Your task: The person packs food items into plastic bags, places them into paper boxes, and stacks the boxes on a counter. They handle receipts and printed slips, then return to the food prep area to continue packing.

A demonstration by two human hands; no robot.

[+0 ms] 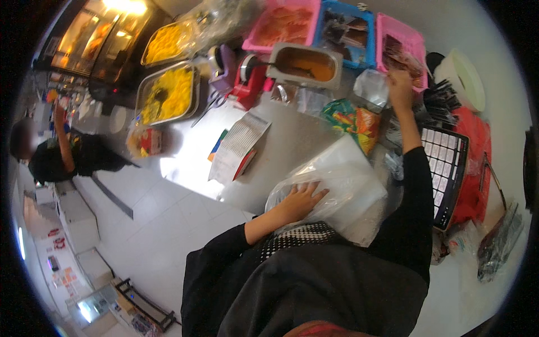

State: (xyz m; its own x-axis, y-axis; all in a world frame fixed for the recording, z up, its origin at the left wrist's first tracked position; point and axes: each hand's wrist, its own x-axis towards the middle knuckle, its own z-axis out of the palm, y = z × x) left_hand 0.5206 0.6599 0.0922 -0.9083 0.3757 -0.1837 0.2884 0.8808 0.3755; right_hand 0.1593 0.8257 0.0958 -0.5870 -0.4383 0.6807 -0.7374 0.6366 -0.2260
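My left hand (300, 201) rests with its fingers apart on a clear plastic bag (309, 185), beside a flat stack of clear plastic sheets or bags (353, 179). Stretched forward, my right hand (399, 86) is at the near edge of a pink plastic basket (414, 36) with small packets (396, 52) in it. Its fingertips are hidden, so I cannot tell whether it grips a packet. Close to that hand stands a clear plastic-wrapped stack (371, 89). A green and orange printed bag (358, 122) lies between my two hands.
A steel pan of brown sauce (309, 65), a red tape dispenser (247, 82), scissors (212, 105) and trays of yellow food (170, 92) line the back. A paper slip (240, 145) lies left; a tablet-like screen (444, 177) stands right. Another person (71, 151) is farther left.
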